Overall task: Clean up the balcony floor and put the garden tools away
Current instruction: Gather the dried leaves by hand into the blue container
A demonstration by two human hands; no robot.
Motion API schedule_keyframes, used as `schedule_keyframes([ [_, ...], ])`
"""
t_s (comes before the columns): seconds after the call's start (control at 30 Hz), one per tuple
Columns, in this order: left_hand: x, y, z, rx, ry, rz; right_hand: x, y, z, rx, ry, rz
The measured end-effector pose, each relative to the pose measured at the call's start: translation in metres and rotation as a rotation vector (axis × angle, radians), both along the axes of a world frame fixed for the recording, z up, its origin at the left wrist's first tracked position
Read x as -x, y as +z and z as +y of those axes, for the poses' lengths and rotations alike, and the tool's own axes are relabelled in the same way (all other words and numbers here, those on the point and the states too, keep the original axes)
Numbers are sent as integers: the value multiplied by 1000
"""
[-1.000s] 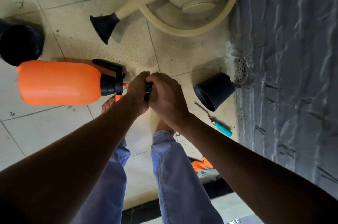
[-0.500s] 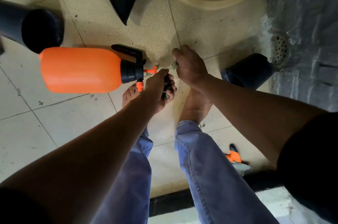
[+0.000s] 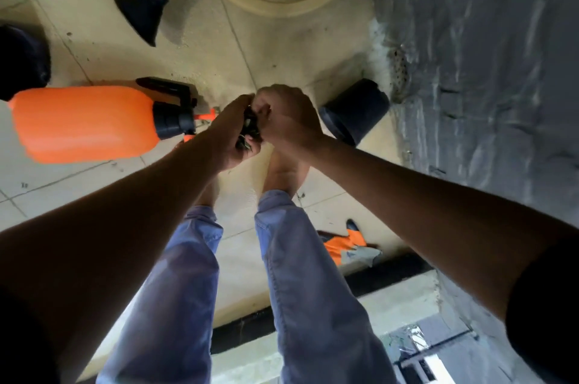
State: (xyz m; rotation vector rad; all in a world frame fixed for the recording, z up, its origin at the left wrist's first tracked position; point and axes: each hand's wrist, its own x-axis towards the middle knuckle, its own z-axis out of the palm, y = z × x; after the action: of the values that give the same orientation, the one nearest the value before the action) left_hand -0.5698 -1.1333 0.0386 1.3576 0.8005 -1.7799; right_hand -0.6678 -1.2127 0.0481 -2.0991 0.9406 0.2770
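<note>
Both hands have come back together: the left hand (image 3: 232, 136) cups a dark clump of leaf litter (image 3: 249, 133) while the right hand (image 3: 288, 120) pinches at it, above tiled floor (image 3: 103, 48) between the orange sprayer (image 3: 84, 123) and black pot (image 3: 355, 111), by the wall (image 3: 485, 70).

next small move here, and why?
Probably carry the debris off to a bin: left hand cups the small dark bits, right hand pinches more in above, and no container for them is in view.
</note>
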Motion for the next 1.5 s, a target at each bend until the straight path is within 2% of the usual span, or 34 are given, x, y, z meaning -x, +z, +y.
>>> schedule_keyframes([
  [0.17,7,4,-28,25,-121,-90,14,6,-17,-26,-178,-29],
  [0.27,6,0,-43,37,-178,-107,16,2,-31,-31,-401,-126],
  [0.33,5,-5,-51,26,-229,-115,8,-12,-47,-55,-585,-99],
  [0.4,2,-10,-55,-2,-255,-125,-4,-28,-70,-196,-825,-65],
  [0.5,-2,-14,-56,-21,-256,-107,-25,-39,-112,-514,-1116,-114],
  [0.6,-6,-15,-51,-29,-272,-89,-43,-36,-144,-728,-1267,-203],
  [0.73,-11,-15,-44,-31,-295,-97,-63,-44,-156,-789,-1345,-236],
  [0.87,-13,-17,-44,-44,-296,-102,-76,-52,-140,-860,-1232,-160],
  [1.0,-19,-17,-52,-41,-276,-104,-87,-60,-109,-808,-1061,-182],
  [1.1,-27,-18,-60,-32,-254,-116,-92,-63,-95,-801,-922,-102],
  [1.23,-39,-21,-71,-25,-253,-147,-89,-59,-96,-515,-309,92],
  [1.3,-44,-23,-75,-22,-272,-158,-89,-52,-104,-438,-25,175],
  [1.4,-46,-26,-80,-13,-278,-151,-92,-48,-127,-261,90,243],
  [1.5,-47,-31,-83,-15,-261,-121,-91,-58,-166,127,50,301],
])
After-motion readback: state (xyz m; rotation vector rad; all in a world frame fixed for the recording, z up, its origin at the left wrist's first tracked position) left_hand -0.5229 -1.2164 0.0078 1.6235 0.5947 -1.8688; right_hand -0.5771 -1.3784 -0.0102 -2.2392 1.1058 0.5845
